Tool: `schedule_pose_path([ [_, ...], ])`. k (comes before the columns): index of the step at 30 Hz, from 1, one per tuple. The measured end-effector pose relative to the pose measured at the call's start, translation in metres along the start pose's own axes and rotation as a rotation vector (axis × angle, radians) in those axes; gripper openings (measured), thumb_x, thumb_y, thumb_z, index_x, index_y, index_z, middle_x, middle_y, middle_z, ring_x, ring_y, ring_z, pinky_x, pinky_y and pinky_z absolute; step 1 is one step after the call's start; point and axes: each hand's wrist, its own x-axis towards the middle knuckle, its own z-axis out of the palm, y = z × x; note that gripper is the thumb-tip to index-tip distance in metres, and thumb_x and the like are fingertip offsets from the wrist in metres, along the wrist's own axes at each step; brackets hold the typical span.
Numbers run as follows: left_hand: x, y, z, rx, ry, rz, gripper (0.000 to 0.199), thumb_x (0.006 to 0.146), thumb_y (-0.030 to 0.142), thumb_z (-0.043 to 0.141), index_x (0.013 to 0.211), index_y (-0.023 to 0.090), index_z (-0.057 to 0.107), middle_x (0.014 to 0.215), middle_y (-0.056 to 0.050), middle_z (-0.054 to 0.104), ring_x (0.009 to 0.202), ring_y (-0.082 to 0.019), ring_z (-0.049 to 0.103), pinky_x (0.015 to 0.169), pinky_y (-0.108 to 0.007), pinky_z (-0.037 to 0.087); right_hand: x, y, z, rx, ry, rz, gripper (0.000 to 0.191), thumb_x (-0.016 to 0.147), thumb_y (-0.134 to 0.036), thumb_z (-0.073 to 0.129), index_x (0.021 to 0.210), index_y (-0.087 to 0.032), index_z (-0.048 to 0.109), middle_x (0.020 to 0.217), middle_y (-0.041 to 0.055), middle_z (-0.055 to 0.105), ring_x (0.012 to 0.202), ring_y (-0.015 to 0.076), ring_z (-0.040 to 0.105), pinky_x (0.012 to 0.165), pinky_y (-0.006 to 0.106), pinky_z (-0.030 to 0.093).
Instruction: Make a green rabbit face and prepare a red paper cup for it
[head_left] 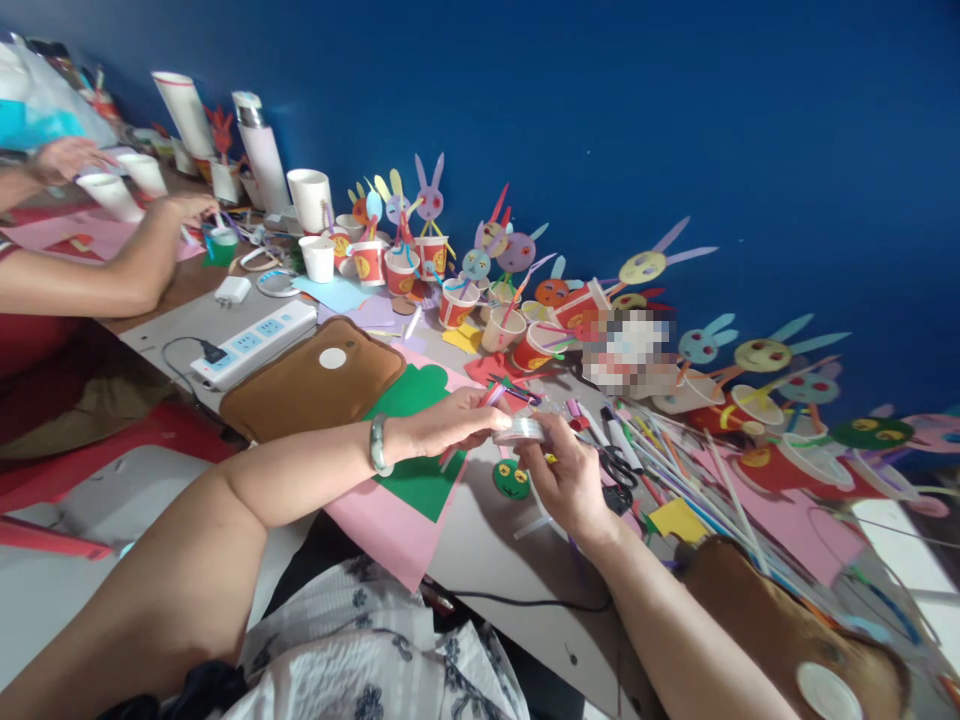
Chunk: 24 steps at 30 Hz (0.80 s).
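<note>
My right hand [564, 470] is closed around a roll of clear tape [519, 430], held over the table. Close against the roll, my left hand [459, 422] pinches a thin pink and purple strip [493, 394] between thumb and fingers. The fingertips of both hands nearly meet at the tape. Just below them, a round green paper face [511, 479] with yellow eyes lies on the table. Under my left forearm are a green paper sheet [424, 485] and a pink sheet [397, 535].
Cups with paper rabbit figures [459, 300] line the blue wall. Black scissors [619, 480], pens and pipe cleaners lie right of my hands. A power strip [259, 345] and brown pad [315, 380] are left. Another person's arms [97, 285] work at the far left.
</note>
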Motion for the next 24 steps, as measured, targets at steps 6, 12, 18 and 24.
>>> schedule_pose_path([
  [6,-0.001,0.001,0.0,0.037,-0.022,0.011,0.038,0.088,0.048,0.067,0.072,0.019,0.048,0.057,0.009,0.03,0.046,-0.004,0.024,0.045,-0.024,0.016,0.005,-0.004,0.001,0.244,-0.071,0.151,0.015,0.098,-0.037,0.053,0.099,-0.022,0.058,0.067,-0.0009,0.068,0.055,0.0152,0.065,0.054,0.026,0.049],
  [12,-0.002,0.004,-0.003,0.186,-0.063,0.067,0.043,0.087,0.056,0.068,0.074,0.018,0.051,0.056,0.008,0.041,0.047,-0.005,0.035,0.045,-0.022,0.025,0.011,-0.006,0.003,0.695,-0.166,0.372,0.036,0.09,-0.057,0.065,0.09,-0.022,0.057,0.06,-0.0039,0.063,0.045,0.0121,0.058,0.046,0.024,0.045],
  [18,-0.003,0.005,-0.002,0.208,-0.052,0.115,0.043,0.085,0.049,0.073,0.069,0.018,0.047,0.058,0.008,0.038,0.049,-0.005,0.037,0.046,-0.021,0.027,0.013,-0.012,0.002,0.925,-0.199,0.552,0.038,0.082,-0.057,0.073,0.083,-0.021,0.059,0.058,-0.0034,0.063,0.042,0.01,0.055,0.043,0.021,0.042],
  [24,-0.008,0.012,0.003,0.228,-0.036,0.068,0.037,0.087,0.046,0.071,0.073,0.017,0.053,0.057,0.007,0.042,0.049,-0.006,0.038,0.045,-0.021,0.028,0.013,-0.018,0.002,0.971,-0.211,0.63,0.039,0.08,-0.056,0.073,0.08,-0.02,0.059,0.057,-0.0031,0.061,0.041,0.0098,0.052,0.043,0.023,0.04],
])
